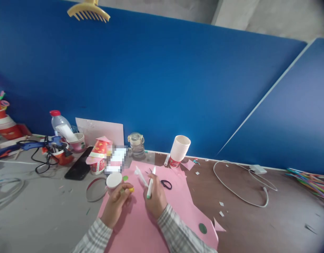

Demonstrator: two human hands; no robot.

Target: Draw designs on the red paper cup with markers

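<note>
My left hand [117,203] is closed in a pinch, and a small yellow piece [131,189] shows at its fingertips. Just behind that hand stands a white-topped paper cup [114,180], its lower part partly hidden. A white marker with a green end [150,187] is gripped in my right hand [157,197]. Beside those fingers lies a thin whitish strip [141,176], whose kind I cannot make out. Both hands are over a pink paper sheet [140,228]. Dark-handled scissors [166,184] rest on the sheet behind my right hand, their blades partly hidden.
Stacked paper cups [180,149] lean near the blue partition [162,77]. Left are a decorated red cup figure [100,151], black phone [79,165], glass jar [137,146], tape ring [96,189] and glue gun [32,144]. A white cable [239,202] and paper scraps lie right.
</note>
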